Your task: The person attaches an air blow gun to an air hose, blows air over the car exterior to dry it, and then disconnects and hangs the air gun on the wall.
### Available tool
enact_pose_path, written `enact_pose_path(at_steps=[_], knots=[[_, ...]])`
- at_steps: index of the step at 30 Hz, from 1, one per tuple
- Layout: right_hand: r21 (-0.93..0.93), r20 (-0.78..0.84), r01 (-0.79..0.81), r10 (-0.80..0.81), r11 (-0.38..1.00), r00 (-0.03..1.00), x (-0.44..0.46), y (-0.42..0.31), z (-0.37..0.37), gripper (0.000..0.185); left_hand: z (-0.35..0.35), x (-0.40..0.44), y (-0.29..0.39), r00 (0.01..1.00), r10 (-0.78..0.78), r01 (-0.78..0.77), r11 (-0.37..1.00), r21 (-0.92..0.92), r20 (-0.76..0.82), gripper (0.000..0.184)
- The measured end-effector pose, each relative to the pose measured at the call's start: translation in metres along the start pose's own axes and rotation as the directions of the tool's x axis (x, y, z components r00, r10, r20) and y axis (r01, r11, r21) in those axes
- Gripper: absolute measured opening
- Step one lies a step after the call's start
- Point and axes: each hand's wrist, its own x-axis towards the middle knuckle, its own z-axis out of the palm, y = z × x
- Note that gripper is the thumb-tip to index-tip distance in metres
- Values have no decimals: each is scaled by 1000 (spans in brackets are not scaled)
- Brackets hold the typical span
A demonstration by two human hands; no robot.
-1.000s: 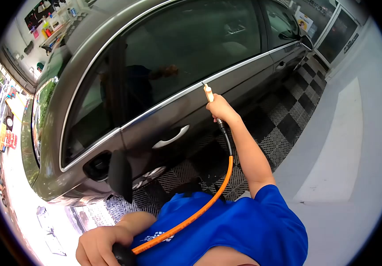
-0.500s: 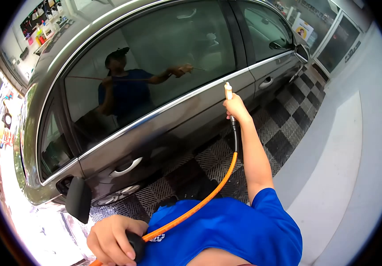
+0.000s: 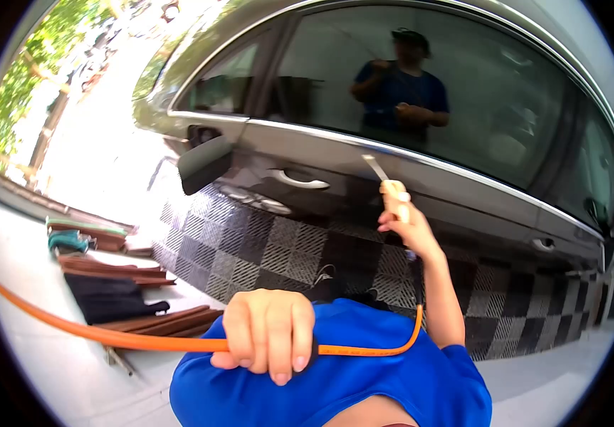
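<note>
In the head view, the right hand (image 3: 415,229) is at the right of the centre, and its fingers are closed around the handle of a pale air blow gun (image 3: 394,195). The gun's slim nozzle (image 3: 375,168) points up and left, to the rear door (image 3: 321,152) of a dark car, just below the chrome trim (image 3: 307,131). Whether the tip touches the paint, or the trigger is pressed, I cannot tell.

The left hand (image 3: 268,333), at the lower centre, is wrapped over the orange hose (image 3: 367,351), beside a black stopper (image 3: 312,354). The hose bends up toward the gun at the right.

In my judgement, the step in hand is the aiming of the gun along the door's upper edge. The next move calls for a steady right wrist and some slack from the left hand, with the hose kept away from the paint.
</note>
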Motion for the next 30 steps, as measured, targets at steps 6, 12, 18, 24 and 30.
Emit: enact_pose_path(at_steps=[6, 12, 18, 24, 30], knots=[[-512, 201, 142, -42, 847, 979, 110, -22, 145, 41, 8, -18, 47, 987, 118, -87, 964, 251, -108, 26], [-745, 23, 92, -112, 661, 993, 108, -31, 150, 35, 2, -28, 54, 964, 137, -55, 941, 334, -229, 26], [-743, -229, -162, -18, 649, 973, 42, -30, 66, 34, 0, -12, 37, 979, 127, -108, 986, 124, -157, 27], [-590, -596, -461, 27, 663, 803, -43, -12, -33, 38, 14, 15, -16, 919, 329, -370, 911, -184, -218, 23], [-360, -882, -575, -69, 734, 465, -115, 14, -135, 34, 11, 20, -36, 949, 246, -292, 922, -254, -199, 23]])
